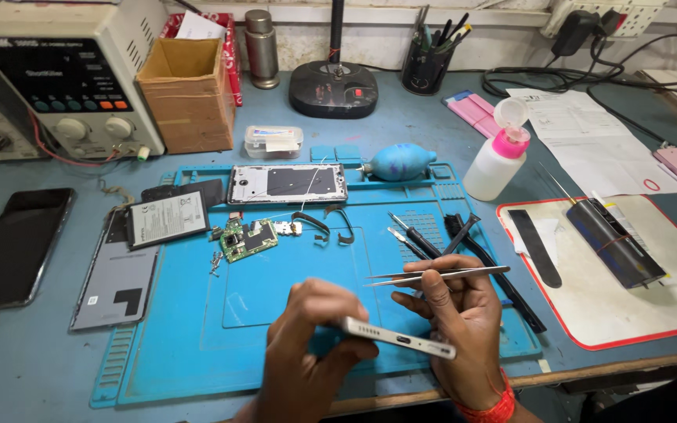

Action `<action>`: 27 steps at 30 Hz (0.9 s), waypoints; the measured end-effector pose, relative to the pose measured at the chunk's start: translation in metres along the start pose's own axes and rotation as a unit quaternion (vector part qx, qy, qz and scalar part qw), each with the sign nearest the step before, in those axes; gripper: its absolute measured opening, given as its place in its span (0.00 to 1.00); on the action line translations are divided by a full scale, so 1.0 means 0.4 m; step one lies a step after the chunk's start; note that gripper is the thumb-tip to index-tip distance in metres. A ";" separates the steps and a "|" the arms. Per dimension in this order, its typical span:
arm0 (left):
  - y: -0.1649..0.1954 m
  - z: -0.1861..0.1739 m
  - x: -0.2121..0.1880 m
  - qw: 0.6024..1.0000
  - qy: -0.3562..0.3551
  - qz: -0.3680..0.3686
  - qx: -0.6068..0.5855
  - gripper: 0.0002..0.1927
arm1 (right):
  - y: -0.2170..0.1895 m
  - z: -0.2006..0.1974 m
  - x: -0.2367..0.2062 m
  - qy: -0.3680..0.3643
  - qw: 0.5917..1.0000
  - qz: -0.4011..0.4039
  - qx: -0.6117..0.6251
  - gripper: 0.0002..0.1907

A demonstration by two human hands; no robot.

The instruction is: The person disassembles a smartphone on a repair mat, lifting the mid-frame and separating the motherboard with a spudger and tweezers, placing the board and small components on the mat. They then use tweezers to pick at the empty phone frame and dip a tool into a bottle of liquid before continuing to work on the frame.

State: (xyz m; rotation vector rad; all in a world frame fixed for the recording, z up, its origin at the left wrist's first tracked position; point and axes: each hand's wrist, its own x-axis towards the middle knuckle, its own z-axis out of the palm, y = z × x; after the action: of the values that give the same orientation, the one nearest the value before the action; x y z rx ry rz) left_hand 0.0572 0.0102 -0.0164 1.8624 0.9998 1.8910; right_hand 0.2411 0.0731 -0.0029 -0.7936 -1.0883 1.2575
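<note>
In the head view, a white phone frame (398, 338) is held edge-on above the near edge of the blue work mat (197, 352), with its port side turned toward the camera. The left hand (307, 345) is curled around the left end of the frame, fingers closed over its top and thumb below. The right hand (456, 321) supports the right end of the frame from behind, and its fingers are also closed on a pair of metal tweezers (436, 275). The tweezers lie almost level, tips pointing left, just above the frame; the tips seem near together and nothing is seen between them. A red band (489, 409) is worn at the right wrist.

Further back on the mat, a small green circuit board (247, 238) is seen beside some loose screws (215, 260). Behind it, near the far edge of the mat, another opened phone body (287, 184) is laid flat, and a blue air blower (398, 162) is placed to its right. A battery (168, 219) rests at the far left corner of the mat. To the right of the mat, a white bottle with a pink cap (498, 157) is standing upright.
</note>
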 end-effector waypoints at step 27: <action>0.019 -0.079 -0.114 0.980 -0.191 0.054 0.010 0.06 | -0.031 -0.029 0.007 -0.099 0.984 0.093 -0.116 0.12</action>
State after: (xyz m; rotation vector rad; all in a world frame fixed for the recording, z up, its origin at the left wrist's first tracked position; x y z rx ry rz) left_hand 0.0339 -0.0332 -0.0429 2.2175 0.8052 1.4924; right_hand 0.2560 0.0748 0.0055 -0.9805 -1.3639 1.4047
